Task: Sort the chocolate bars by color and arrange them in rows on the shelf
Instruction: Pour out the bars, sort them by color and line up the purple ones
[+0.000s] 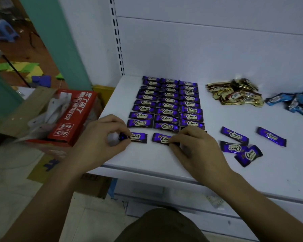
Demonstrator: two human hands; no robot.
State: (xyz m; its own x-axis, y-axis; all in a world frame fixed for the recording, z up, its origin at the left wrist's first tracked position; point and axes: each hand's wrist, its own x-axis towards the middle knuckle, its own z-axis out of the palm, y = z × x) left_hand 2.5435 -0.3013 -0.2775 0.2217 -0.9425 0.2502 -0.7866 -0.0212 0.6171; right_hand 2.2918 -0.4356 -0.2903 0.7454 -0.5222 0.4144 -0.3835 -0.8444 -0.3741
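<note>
Our left hand [98, 142] pinches one shiny purple foil chocolate bar [138, 137], our right hand [198, 147] its twin [159, 137], both crosswise below the purple rows [166, 110]. Loose purple bars [234, 135] lie lower right, nearer that hand.

Blue bars [294, 103]: pile cut off by right edge.
Left purple bar [137, 137]: left end partly hidden by left hand [101, 137].
Middle purple bar [160, 138]: right end covered by right hand [198, 147].

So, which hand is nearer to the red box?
Left. The left hand pinches a purple bar close beside the red box; the right hand holds a second purple bar farther right.
</note>
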